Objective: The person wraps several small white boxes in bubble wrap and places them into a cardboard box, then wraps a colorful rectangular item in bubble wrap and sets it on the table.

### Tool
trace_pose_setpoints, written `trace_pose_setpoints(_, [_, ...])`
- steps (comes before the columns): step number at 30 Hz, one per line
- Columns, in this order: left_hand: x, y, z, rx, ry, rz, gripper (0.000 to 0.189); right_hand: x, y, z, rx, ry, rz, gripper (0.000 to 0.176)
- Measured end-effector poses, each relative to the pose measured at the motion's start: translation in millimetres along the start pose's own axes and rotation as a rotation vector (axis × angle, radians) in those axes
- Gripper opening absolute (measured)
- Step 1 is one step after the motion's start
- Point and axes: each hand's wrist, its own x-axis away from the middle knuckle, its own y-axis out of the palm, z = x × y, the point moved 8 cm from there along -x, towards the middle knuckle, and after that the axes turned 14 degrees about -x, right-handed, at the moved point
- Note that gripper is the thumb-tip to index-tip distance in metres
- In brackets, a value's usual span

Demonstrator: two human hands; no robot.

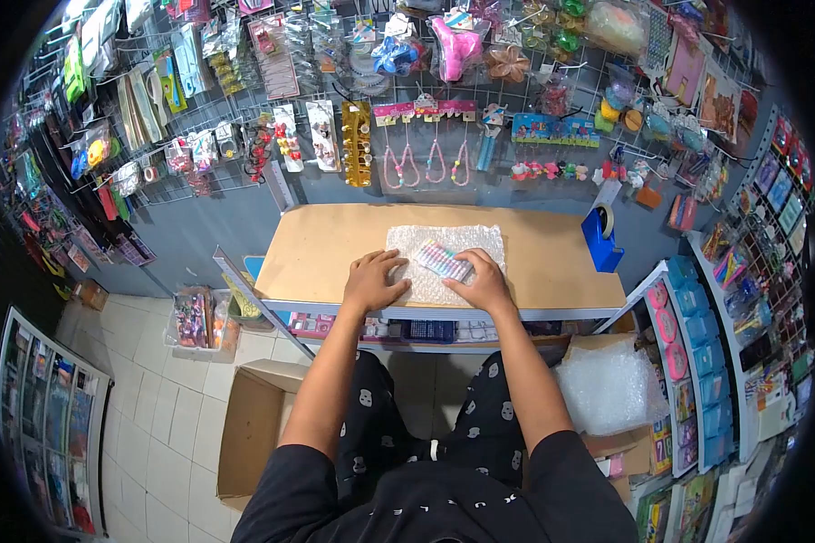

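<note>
A small pack of pastel-striped items [441,259] lies at a slant on a sheet of bubble wrap [407,237]; what kind of items they are is too small to tell. My right hand [483,283] grips the right end of the pack, thumb at its lower edge and fingers above. To the left, my left hand [374,282] rests on the left edge of the bubble wrap, fingers spread and holding nothing. The sheet lies flat on the wooden tabletop [317,249].
A blue tape dispenser [601,240] stands at the table's right end. Folded bubble wrap [609,385] sits on the lower right, and a cardboard box [249,434] on the floor at left. Hanging goods cover the wire rack [407,100] behind the table.
</note>
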Motion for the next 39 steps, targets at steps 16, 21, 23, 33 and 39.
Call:
trace_pose_setpoints(16, [0,0,0,0.006,-0.003,0.007,0.056,1,-1,0,-0.025,-0.018,0.01,0.051])
trace_pose_setpoints(21, [0,-1,0,0.003,-0.003,0.011,0.056,0,-2,5,0.001,0.023,0.022,0.044])
trace_pose_setpoints(23, [-1,-1,0,-0.001,-0.005,0.014,0.055,-2,-2,15,0.025,0.084,0.009,0.042])
trace_pose_setpoints(33, [0,0,0,-0.015,0.009,0.023,0.055,-6,-11,25,-0.095,0.016,-0.167,0.034])
trace_pose_setpoints(39, [-1,1,0,-0.002,0.008,0.009,0.056,-3,-10,29,-0.105,-0.004,-0.169,0.033])
